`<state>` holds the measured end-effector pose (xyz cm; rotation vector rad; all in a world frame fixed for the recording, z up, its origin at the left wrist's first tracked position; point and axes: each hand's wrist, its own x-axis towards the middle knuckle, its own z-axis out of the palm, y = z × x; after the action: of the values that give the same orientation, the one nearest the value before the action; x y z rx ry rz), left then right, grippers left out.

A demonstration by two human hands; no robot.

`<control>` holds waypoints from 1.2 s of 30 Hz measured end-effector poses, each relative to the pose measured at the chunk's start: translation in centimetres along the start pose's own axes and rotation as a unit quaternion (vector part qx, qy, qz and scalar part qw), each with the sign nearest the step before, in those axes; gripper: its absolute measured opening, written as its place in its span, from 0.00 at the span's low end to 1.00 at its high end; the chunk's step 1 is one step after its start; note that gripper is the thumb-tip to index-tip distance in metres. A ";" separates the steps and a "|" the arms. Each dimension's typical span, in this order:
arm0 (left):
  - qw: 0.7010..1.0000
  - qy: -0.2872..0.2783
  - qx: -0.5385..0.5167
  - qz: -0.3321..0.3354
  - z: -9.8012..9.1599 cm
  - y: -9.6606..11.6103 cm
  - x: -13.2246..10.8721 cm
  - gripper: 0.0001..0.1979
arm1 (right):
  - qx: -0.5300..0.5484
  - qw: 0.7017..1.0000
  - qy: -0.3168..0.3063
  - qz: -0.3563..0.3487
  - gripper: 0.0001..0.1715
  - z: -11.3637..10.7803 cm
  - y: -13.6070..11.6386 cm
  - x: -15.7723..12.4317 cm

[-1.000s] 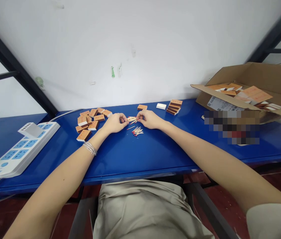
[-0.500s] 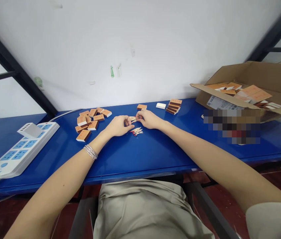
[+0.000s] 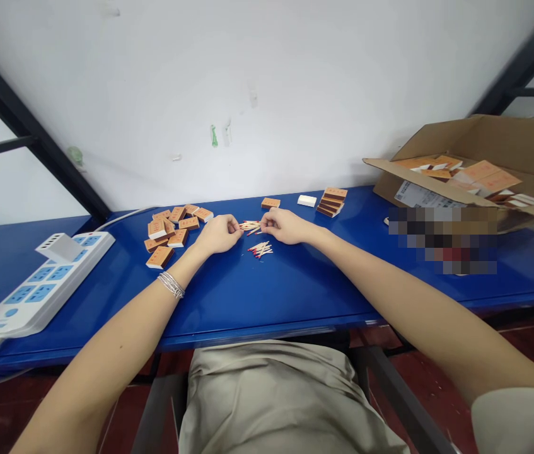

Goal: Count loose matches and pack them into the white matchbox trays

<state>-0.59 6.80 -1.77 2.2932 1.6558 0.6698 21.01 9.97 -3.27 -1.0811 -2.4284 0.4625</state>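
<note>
Over the blue table (image 3: 267, 290), my left hand (image 3: 220, 234) and my right hand (image 3: 286, 227) face each other across a small bunch of matches (image 3: 250, 225). The left thumb and fingers are pinched together at the red-headed left end of the bunch. At its right end, the right fingertips are pinched on the pale sticks; exactly how many they grip is too small to tell. A second, loose pile of red-tipped matches (image 3: 261, 250) lies just in front, touched by neither hand. Behind the right hand is a brown matchbox (image 3: 270, 202).
Several matchboxes (image 3: 178, 238) are heaped to the left, beside a white power strip (image 3: 65, 287). Toward the back right are a white matchbox tray (image 3: 307, 200) and a leaning stack of matchboxes (image 3: 331, 202). A cardboard box (image 3: 465, 142) with more matchboxes stands far right, near a blurred patch.
My left hand has shifted slightly left and its thumb and fingers have closed together. More of the upper match bunch shows between the hands. The loose front pile stays put.
</note>
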 end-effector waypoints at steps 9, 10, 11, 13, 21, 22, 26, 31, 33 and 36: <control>1.000 -0.005 0.010 -0.015 0.4 -0.3 0.2 0.04 | 0.056 0.998 0.035 0.014 0.06 0.4 -0.6 0.0; 1.000 -0.004 0.008 -0.017 0.4 -0.3 0.2 0.03 | 0.039 0.998 0.050 0.012 0.07 0.6 -0.5 0.1; 1.000 -0.004 0.008 -0.018 0.3 -0.3 0.2 0.03 | 0.025 0.998 0.059 0.008 0.07 0.8 -0.4 0.2; 1.000 -0.005 0.009 -0.019 0.3 -0.2 0.2 0.03 | 0.003 0.998 0.061 -0.001 0.08 1.1 -0.3 0.4; 1.000 -0.009 0.009 -0.015 0.3 -0.3 0.2 0.03 | -0.050 0.998 0.032 0.007 0.08 1.3 -0.7 0.6; 1.000 -0.009 0.011 -0.014 0.3 -0.3 0.2 0.03 | -0.055 0.998 0.027 0.005 0.08 1.2 -0.8 0.6; 1.000 -0.011 0.009 -0.018 0.2 -0.2 0.2 0.04 | -0.033 0.999 -0.010 -0.003 0.08 0.4 -1.2 0.2; 1.000 -0.013 0.014 -0.020 0.2 -0.1 0.2 0.04 | 0.054 0.998 -0.022 0.007 0.07 -0.1 -0.8 -0.2; 1.000 -0.014 0.012 -0.021 0.2 -0.2 0.3 0.04 | 0.052 0.998 0.024 0.005 0.08 0.2 -0.5 0.0; 1.000 -0.014 0.004 -0.020 0.3 -0.4 0.3 0.05 | 0.013 0.998 0.061 -0.012 0.09 0.7 -0.1 0.3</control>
<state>-0.68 7.24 -2.15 2.2574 1.6905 0.6211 20.41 10.01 -3.76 -1.0360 -2.3194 0.4071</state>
